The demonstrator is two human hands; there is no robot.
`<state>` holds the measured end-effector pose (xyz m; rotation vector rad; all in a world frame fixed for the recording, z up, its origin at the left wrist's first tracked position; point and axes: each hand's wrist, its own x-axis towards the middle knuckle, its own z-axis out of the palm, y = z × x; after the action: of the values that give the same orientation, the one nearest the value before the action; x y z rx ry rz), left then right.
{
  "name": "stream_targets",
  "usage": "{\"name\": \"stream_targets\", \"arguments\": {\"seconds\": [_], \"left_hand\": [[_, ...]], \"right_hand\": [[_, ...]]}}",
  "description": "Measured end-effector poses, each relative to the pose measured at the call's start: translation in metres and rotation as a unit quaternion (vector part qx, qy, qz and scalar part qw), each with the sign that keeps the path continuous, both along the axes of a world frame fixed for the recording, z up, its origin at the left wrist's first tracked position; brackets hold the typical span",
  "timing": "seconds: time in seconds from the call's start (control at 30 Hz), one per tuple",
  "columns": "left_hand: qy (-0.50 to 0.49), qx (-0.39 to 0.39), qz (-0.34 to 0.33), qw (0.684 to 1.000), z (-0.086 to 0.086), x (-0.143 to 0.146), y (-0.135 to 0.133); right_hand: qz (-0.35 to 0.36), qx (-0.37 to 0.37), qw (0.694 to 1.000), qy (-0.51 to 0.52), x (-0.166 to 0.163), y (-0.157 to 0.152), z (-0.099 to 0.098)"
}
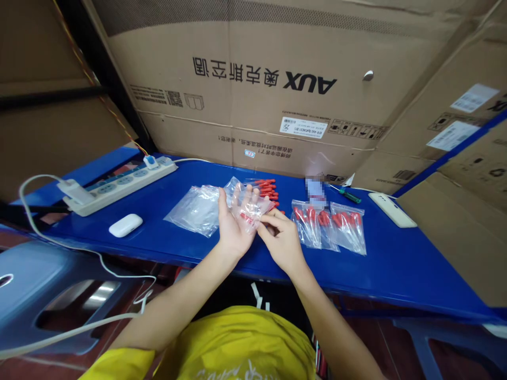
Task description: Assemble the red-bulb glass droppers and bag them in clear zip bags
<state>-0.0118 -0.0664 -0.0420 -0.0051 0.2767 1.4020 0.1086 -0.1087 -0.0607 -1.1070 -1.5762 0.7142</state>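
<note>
My left hand (236, 224) lies palm up with its fingers stretched out and spread. Across its palm and fingers rests a clear zip bag (252, 210) with something red showing in it. The fingers of my right hand (282, 237) pinch the bag's near right edge. Behind the hands is a pile of red-handled tools (268, 186) with thin shafts, like small screwdrivers, partly hidden by my fingers. To the left are flat clear bags (194, 211), which look unfilled. On the right, several filled bags (348, 227) hold red-handled pieces.
A power strip (127, 182) with a plugged-in charger and a white earbud case (125, 225) are on the left of the blue table (380, 264). A green-handled screwdriver (348, 196) and a pale phone (392, 209) lie to the right. Large cardboard (253, 105) stands behind.
</note>
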Motion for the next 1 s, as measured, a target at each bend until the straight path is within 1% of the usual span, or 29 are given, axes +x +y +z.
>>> {"name": "stream_targets", "arguments": {"seconds": [0.07, 0.23, 0.33, 0.43, 0.5, 0.57, 0.63, 0.7, 0.77, 0.87, 0.93, 1.0], "left_hand": [[0.009, 0.023, 0.008, 1.0, -0.002, -0.001, 0.001], [0.028, 0.061, 0.012, 0.998, -0.006, -0.002, 0.003], [0.029, 0.063, 0.01, 0.998, -0.005, -0.001, 0.003], [0.023, 0.053, 0.016, 0.998, -0.002, -0.002, 0.003], [0.01, 0.038, 0.023, 0.999, 0.002, -0.004, 0.004], [-0.005, 0.026, 0.028, 0.999, 0.005, -0.006, 0.005], [-0.013, 0.022, 0.032, 0.999, 0.007, -0.008, 0.006], [-0.014, 0.027, 0.036, 0.999, 0.007, -0.009, 0.008], [-0.009, 0.036, 0.038, 0.999, 0.006, -0.01, 0.009], [-0.001, 0.047, 0.038, 0.998, 0.004, -0.011, 0.009], [0.0, 0.043, 0.037, 0.998, 0.004, -0.01, 0.01], [-0.003, 0.035, 0.038, 0.999, 0.004, -0.01, 0.01]], "right_hand": [[0.001, -0.01, 1.0, 0.014, 0.0, 0.001, -0.002], [-0.029, -0.018, 0.999, 0.011, -0.002, 0.002, -0.004], [0.007, -0.013, 1.0, 0.003, -0.001, 0.002, -0.003], [0.036, -0.006, 0.999, -0.013, 0.008, 0.004, 0.003], [0.024, 0.006, 0.999, -0.04, 0.02, 0.006, 0.008], [-0.016, 0.028, 0.995, -0.092, 0.034, 0.009, 0.012], [-0.076, 0.045, 0.98, -0.177, 0.047, 0.012, 0.013], [-0.107, 0.033, 0.959, -0.259, 0.055, 0.014, 0.011], [-0.107, 0.011, 0.937, -0.332, 0.058, 0.016, 0.006], [-0.11, -0.012, 0.899, -0.423, 0.052, 0.016, -0.002], [-0.122, -0.026, 0.878, -0.461, 0.046, 0.016, -0.004], [-0.125, -0.035, 0.869, -0.477, 0.042, 0.016, -0.005]]}}
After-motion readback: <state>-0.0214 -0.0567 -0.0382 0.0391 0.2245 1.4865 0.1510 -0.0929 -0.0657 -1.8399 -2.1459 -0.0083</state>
